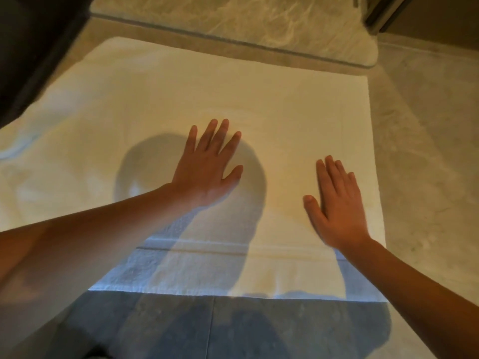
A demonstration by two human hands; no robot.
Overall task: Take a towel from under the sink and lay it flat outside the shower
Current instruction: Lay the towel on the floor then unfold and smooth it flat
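Towel [160, 99] lies spread on the floor [427, 151] just beside the shower threshold [233, 45], its long axis running left to right. Both hands rest palm-down on it, fingers flat and spread, gripping nothing. The left hand [207, 167] sits near the middle, the right hand [337, 203] close to the right edge. Rumpled cloth shows far left, so the left hand looks better placed to smooth it.

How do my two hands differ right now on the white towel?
The left hand lies farther forward, near the middle of the white terry towel; the right hand sits closer to the body, near the towel's right edge. The left hand's fingers are spread apart; the right hand's stay close together. Both lie flat, palms down.
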